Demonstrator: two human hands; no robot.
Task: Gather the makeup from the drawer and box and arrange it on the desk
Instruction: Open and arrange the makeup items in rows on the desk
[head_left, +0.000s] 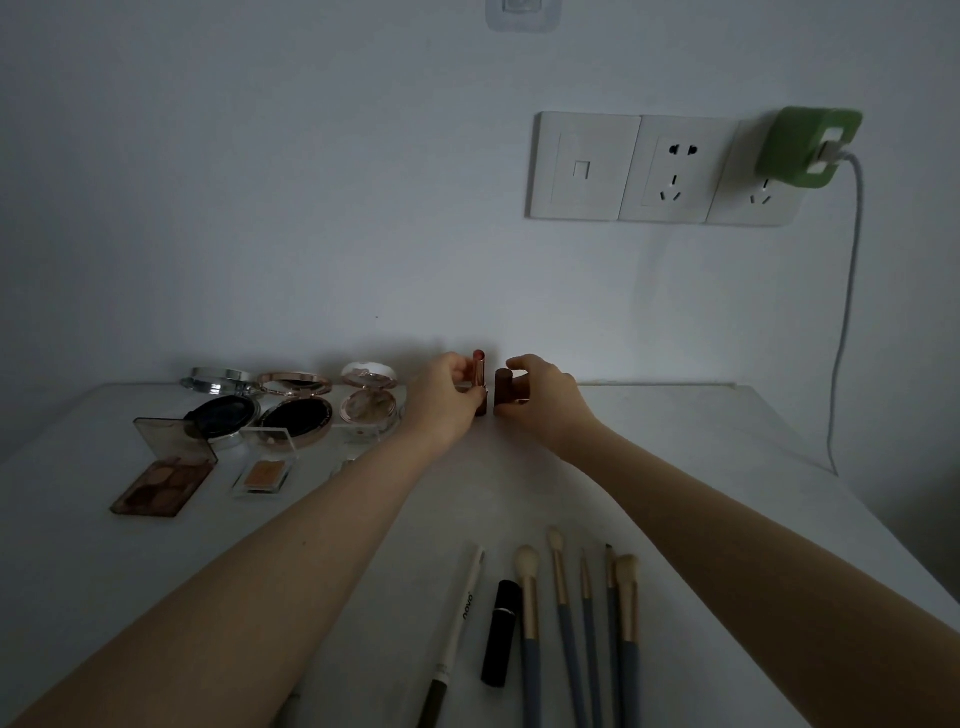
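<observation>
An uncapped lipstick (479, 371) stands upright at the back of the white desk (675, 467), close to the wall. My left hand (447, 397) pinches it near its base. Right beside it stands its brown cap (503, 392), which my right hand (543, 400) grips from the right. To the left lie three open round compacts (296, 413), an open eyeshadow palette (166, 483) and a small clear-cased single shadow (265, 475). Near the front edge lie a white pencil (460, 618), a black tube (501, 631) and several blue-handled brushes (587, 623) in a row.
Wall sockets (670, 169) sit above the desk, with a green charger (805, 145) plugged in at the right. Its grey cable (844, 322) hangs down to the desk's right back edge. An adhesive hook plate (522, 13) is stuck high on the wall.
</observation>
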